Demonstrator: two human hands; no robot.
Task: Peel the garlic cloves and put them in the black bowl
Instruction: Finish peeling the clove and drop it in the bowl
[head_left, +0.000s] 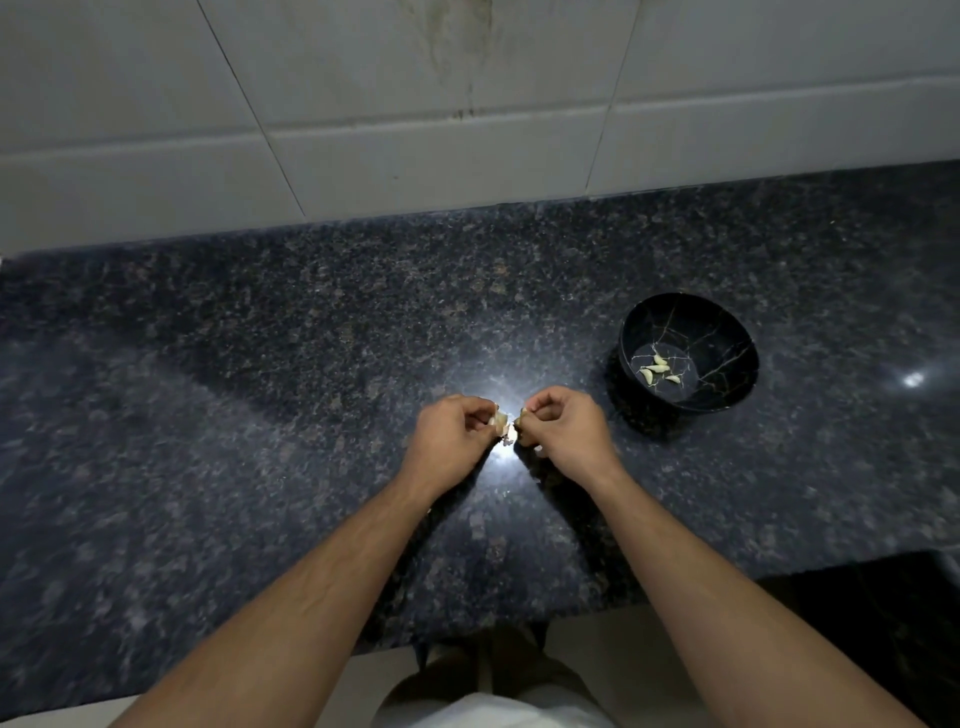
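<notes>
The fingers (480, 410) of the left hand (452, 441) were curled in and pinched a garlic clove (501, 422) at their tips, the pale clove showing just past the thumb. The right hand (563, 431) met it from the other side, its fingers (540, 402) also curled, nipping at the near end of the same clove or its skin; which of the two could not be told. A scrap of papery skin (508, 440) showed pale just beneath the clove, between the two hands. Both hands were held close together, knuckles up, above a bright glare on the dark speckled worktop (260, 364), with bare forearms running back toward the camera. The black bowl (727, 338) with thin pale veining stood on the worktop well to the right of the right hand, apart from it. Several peeled cloves (657, 370) lay in its bottom. Pale wall tiles (363, 104) rose behind the worktop.
</notes>
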